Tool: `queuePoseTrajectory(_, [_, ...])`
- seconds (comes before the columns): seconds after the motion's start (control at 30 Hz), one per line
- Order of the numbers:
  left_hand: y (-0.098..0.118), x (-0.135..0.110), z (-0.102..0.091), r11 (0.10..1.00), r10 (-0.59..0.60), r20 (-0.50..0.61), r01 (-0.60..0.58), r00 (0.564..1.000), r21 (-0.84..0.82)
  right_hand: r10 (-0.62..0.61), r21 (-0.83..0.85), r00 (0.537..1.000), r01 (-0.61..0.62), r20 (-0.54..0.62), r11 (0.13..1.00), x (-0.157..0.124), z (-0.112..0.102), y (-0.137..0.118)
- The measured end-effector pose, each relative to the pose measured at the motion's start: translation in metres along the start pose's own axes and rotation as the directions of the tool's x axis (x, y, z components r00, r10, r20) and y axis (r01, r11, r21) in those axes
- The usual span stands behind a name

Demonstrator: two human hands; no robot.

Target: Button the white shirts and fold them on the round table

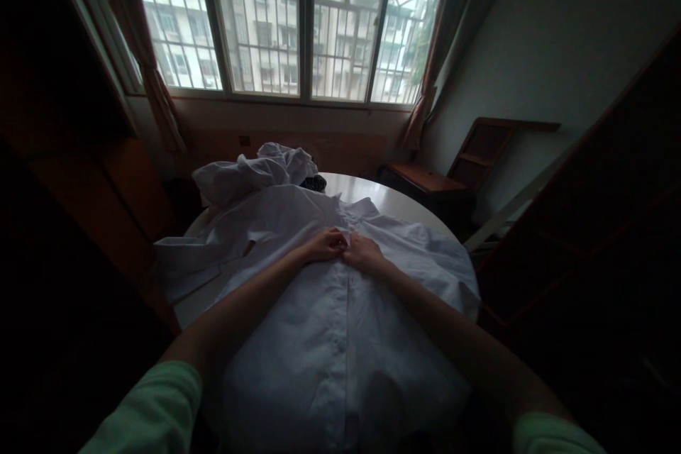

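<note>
A white button-up shirt point(340, 326) lies spread front-up over a round white table point(372, 193), collar away from me. My left hand point(325, 246) and my right hand point(362, 253) meet at the shirt's button placket, just below the collar. Both have their fingers pinched together on the placket fabric, fingertips almost touching each other. Whether a button sits between them is too small to see. My arms come in from the bottom in light green short sleeves.
A crumpled pile of white clothing point(255, 174) sits at the table's far left edge. Dark wooden furniture stands on both sides. A small wooden desk and rack point(441, 177) stands at the right wall. A barred window point(298, 21) with curtains is behind.
</note>
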State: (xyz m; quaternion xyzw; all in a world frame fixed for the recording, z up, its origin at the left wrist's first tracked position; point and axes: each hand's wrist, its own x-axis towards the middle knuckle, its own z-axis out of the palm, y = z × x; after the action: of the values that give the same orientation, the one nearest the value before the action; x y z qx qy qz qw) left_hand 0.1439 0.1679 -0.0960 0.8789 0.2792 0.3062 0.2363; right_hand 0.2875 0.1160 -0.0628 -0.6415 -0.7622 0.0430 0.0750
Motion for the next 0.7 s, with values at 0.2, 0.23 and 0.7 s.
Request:
queuePoseTrajectory(0.2, [-0.003,0.001,0.007,0.995,-0.039,-0.079,0.046,0.996,0.088,0.045,-0.003,0.994,-0.045,-0.095,0.999,0.006,0.007,0.007])
queuePoseTrajectory(0.23, [-0.002,0.001,0.008,0.991,-0.049,-0.091,0.06,0.995,0.121,0.04,0.007,0.993,-0.04,-0.111,0.999,0.006,0.008,0.008])
queuePoseTrajectory(0.7, [0.014,-0.002,0.016,0.975,-0.059,-0.191,0.098,0.98,0.201,-0.012,0.554,0.999,0.026,-0.03,0.832,0.013,0.009,0.04])
